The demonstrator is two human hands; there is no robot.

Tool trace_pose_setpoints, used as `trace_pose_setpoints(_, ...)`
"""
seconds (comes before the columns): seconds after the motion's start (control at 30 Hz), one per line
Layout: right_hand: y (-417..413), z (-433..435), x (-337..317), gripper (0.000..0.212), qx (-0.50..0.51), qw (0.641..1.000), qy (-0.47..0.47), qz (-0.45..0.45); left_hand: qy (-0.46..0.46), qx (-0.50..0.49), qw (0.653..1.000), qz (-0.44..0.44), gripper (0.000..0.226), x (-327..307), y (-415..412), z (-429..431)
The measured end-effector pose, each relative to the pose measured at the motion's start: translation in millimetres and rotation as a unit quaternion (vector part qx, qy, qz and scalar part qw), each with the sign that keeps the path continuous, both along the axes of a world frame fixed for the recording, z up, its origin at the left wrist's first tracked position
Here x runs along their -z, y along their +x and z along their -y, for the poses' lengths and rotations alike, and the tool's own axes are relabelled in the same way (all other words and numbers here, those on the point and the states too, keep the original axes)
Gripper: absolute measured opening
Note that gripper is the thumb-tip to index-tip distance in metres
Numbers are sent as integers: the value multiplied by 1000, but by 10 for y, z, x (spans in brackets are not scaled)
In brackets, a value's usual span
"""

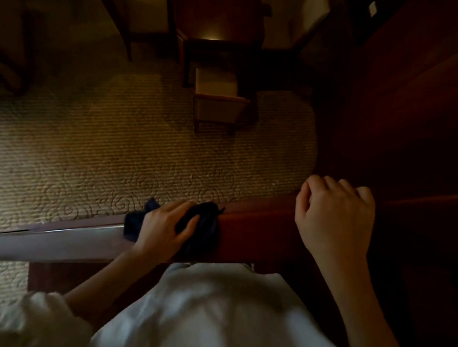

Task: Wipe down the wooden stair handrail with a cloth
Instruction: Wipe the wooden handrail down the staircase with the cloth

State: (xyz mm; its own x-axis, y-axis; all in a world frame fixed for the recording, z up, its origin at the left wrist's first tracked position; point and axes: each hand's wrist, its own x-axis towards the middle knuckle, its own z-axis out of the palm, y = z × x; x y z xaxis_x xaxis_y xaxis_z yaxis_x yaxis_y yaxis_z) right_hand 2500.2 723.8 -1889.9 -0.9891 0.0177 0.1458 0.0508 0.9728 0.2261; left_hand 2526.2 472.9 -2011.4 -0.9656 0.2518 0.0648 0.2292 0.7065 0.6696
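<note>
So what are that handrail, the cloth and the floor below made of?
Handrail: reddish-brown wood, apparently varnished, since its top reflects light. Cloth: dark, soft fabric, bunched into folds; fibre unclear. Floor: beige carpet, judging by its ribbed, swirl-patterned texture.

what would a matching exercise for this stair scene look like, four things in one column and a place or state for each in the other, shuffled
Things
1. left hand
2. right hand
3. cloth
4. chair

Places or states
a. stands on the patterned carpet below
b. dark, bunched on the handrail
c. holds nothing visible, fingers curled, over the handrail to the right of the cloth
d. holds the cloth against the handrail

Pairs: 1-d, 2-c, 3-b, 4-a
</note>
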Motion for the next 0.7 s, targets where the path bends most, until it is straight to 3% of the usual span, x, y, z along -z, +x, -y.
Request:
trace_pose_setpoints(0.27, 2, 9, -25, 29, 10, 1000, -7, 6, 55, 40, 998, -3, 33, -684, -177, -1194)
trace_pose_setpoints(0.5, -2, -13, -23, 26, 25, 1000, -7, 14, 54, -38, 998, 15, 31, -214, 67, -433)
trace_pose_setpoints(0.7, -11, 32, -66, 29, 44, 999, -8, 29, 37, -63, 997, 29, 38, -123, 128, -321)
